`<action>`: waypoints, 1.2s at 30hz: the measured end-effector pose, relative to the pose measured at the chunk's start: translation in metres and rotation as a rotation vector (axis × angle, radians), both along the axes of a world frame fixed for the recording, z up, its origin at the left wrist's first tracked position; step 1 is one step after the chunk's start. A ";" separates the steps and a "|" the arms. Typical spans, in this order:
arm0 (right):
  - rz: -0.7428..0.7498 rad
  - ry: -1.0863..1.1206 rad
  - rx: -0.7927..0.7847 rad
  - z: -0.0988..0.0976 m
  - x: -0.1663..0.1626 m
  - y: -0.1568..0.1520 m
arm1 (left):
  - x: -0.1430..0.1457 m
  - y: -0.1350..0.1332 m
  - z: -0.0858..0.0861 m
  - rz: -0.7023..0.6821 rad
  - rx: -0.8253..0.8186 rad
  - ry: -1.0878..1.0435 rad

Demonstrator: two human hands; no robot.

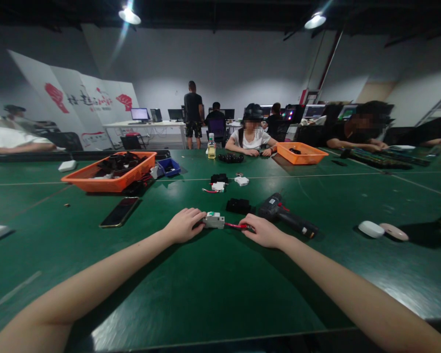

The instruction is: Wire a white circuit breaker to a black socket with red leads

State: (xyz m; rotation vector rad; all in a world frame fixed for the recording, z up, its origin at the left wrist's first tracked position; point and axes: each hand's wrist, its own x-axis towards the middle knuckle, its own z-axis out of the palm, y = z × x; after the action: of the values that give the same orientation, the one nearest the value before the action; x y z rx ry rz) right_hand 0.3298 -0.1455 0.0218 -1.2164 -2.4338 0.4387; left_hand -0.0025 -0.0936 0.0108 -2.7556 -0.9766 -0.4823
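A white circuit breaker [214, 220] with a green mark on top is on the green table in front of me. My left hand [185, 224] is closed on its left end. From its right side runs a short red wire [233, 225], whose far end my right hand [263, 230] pinches between thumb and fingers. Just beyond the right hand lies a black block-shaped part [238, 206]. Beside it rests a grey and black cordless drill [286, 214], its battery end pointing towards me on the right.
Farther off lie white breaker parts [241, 181] and a second red-wired breaker [218, 187]. An orange basket [110, 184] of black parts, a blue bin [169, 167] and a phone [119, 212] are leftward. Another orange basket [302, 156] stands near a person [252, 138] across the table.
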 end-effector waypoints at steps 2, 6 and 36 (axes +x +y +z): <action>-0.001 -0.004 -0.001 0.000 0.000 0.000 | 0.000 0.000 0.000 0.001 -0.008 0.005; 0.005 -0.012 -0.006 -0.002 0.000 0.002 | 0.000 0.000 0.001 0.002 -0.030 0.009; -0.641 -0.437 0.124 0.034 0.070 -0.001 | 0.056 -0.022 0.005 -0.092 0.092 -0.064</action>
State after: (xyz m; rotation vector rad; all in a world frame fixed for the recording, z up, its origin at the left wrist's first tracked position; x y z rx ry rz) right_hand 0.4001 -0.1465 0.0561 -2.0876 -2.1561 -0.1810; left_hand 0.0539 -0.1159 0.0159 -2.7265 -0.8212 -0.6171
